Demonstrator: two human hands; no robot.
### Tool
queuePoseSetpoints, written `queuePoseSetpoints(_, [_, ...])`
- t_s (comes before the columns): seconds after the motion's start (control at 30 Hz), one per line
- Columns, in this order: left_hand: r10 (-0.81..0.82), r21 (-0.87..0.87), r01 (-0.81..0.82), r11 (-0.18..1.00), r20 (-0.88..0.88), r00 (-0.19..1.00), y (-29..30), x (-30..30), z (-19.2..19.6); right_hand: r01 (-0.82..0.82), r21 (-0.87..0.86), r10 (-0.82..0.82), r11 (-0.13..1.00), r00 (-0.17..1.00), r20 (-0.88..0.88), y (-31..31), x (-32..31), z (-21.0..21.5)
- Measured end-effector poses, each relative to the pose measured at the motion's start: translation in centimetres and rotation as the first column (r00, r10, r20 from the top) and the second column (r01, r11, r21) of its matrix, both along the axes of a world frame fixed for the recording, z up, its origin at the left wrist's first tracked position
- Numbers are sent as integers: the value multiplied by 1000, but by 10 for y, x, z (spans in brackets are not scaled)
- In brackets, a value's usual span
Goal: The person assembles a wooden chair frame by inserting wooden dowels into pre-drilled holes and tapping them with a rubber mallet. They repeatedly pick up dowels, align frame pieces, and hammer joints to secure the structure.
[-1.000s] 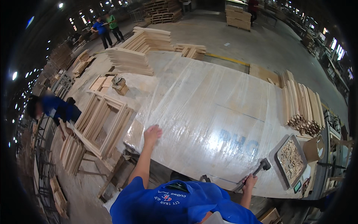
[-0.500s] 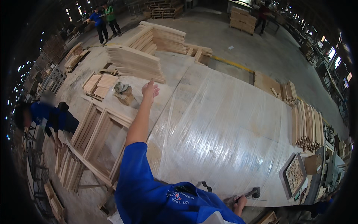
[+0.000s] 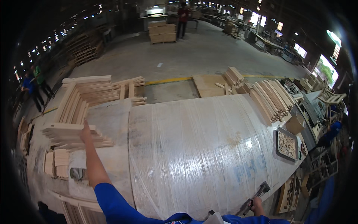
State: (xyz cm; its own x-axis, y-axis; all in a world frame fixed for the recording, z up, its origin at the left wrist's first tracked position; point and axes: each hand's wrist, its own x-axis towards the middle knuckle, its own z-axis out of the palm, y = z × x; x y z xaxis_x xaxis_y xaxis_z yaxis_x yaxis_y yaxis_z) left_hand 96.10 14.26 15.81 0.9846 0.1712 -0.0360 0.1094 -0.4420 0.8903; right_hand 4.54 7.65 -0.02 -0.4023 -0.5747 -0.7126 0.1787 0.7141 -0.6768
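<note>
Grey tray (image 3: 276, 145) of small wooden pieces (image 3: 287, 145), right hand (image 3: 257, 204) gripping hammer (image 3: 260, 192), left hand (image 3: 86, 133) at stacked boards (image 3: 67, 135), grip unclear

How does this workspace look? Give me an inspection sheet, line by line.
Surface: film-wrapped table, wrinkled, with glare.
Job's things: hammer in the right hand; wooden stack at the left hand.
Clutter: tray of small wooden pieces, brown container and stacked slats, all toward the right.
Hands: right closed around the hammer; left at the stack, contact unclear.
Cables: nothing seen.
Surroundings: two people at far left, pallets, yellow floor line.
</note>
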Motion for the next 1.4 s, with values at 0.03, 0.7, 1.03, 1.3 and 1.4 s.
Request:
queuePoseSetpoints(0.03, [16,56,-17,998,20,1000,-13,11,-1,37,9,-37,999,999,20,7,1,-2])
queuePoseSetpoints(0.7, [-133,-715,260,649,229,964,61,-72,129,-45,-2,45,999,998,-43,3,-4,-18])
queuePoseSetpoints(1.03, [-586,-865,285,414,-13,810,135,-204,74,-199,17,199,980,980,-12,18,-44,5])
queuePoseSetpoints(1.3, [-922,-855,425,298,-143,359,45,-334,33,-186,-16,186,982,981,45,58,-92,14])
queuePoseSetpoints(1.4, [-949,-798,518,308,-223,222,6,-374,16,-80,-17,81,997,990,119,93,-96,17])
